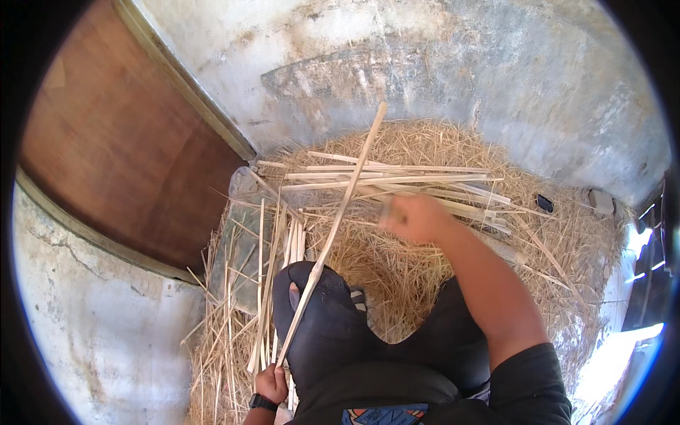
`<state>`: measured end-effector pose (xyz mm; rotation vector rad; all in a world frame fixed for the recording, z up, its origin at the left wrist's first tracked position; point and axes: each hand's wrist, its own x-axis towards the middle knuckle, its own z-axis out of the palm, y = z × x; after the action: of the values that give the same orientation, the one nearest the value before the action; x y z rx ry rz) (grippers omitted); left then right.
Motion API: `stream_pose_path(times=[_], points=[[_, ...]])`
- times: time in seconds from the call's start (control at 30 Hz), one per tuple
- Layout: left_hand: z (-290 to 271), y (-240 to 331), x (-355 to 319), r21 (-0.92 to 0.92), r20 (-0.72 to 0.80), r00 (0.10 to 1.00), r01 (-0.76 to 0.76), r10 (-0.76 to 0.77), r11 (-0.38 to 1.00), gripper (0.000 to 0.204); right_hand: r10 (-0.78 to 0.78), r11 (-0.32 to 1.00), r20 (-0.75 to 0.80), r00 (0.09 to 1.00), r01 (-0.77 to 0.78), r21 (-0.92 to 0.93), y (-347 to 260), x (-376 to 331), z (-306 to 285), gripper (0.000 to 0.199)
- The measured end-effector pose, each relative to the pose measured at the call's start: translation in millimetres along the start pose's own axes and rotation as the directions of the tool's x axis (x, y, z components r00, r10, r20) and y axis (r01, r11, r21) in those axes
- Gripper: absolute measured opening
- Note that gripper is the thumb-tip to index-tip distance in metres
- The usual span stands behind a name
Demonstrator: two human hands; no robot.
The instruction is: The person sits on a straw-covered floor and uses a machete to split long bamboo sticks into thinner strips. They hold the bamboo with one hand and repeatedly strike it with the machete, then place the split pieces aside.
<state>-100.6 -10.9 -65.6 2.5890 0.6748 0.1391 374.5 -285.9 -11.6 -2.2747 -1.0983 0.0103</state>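
At the lower edge the left hand (271, 384), partly cut off and wearing a dark watch (261, 402), has its fingers closed round the near end of one long stick (333, 230). The stick's long axis runs from that hand up and slightly right, across the person's dark-clad knee (319, 312), its far tip pointing toward the wall (439, 64). The right hand (414, 218) is blurred by motion; it looks curled into a fist above the straw (397, 269), but whether its fingers grip anything cannot be told. Beyond it lies a loose pile of pale sticks (397, 178), mostly crosswise, too overlapped to count. More sticks (280, 248) lie lengthwise at left. One small dark object (544, 203) sits on the straw at right, hard to make out. A brown door (120, 142) stands far left.
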Motion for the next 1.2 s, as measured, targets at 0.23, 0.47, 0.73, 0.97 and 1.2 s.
stream_pose_path(times=[0.23,0.47,0.73,0.97,1.2], points=[[-15,-13,1,-0.209,0.124,0.99,0.088,-0.063,0.974,0.054,0.223,0.974,-0.049,0.974,-0.221,0.05,21,14,-9,0.061],[-18,-35,14,-0.412,0.28,0.956,0.206,-0.092,0.888,0.057,-0.087,0.996,0.039,0.995,0.089,-0.033,22,11,8,0.055],[-38,-21,42,-0.097,0.024,0.998,0.054,-0.052,0.994,0.049,0.973,0.188,-0.14,0.184,-0.278,0.942,123,4,-28,0.061],[-71,28,204,0.229,-0.176,0.946,-0.231,0.274,0.946,0.041,0.975,0.198,-0.213,0.063,0.197,0.96,113,-25,-88,0.054],[-78,130,414,0.584,-0.365,0.761,-0.262,0.537,0.768,0.044,0.936,0.296,-0.326,0.131,0.202,0.933,102,-26,-102,0.054]])
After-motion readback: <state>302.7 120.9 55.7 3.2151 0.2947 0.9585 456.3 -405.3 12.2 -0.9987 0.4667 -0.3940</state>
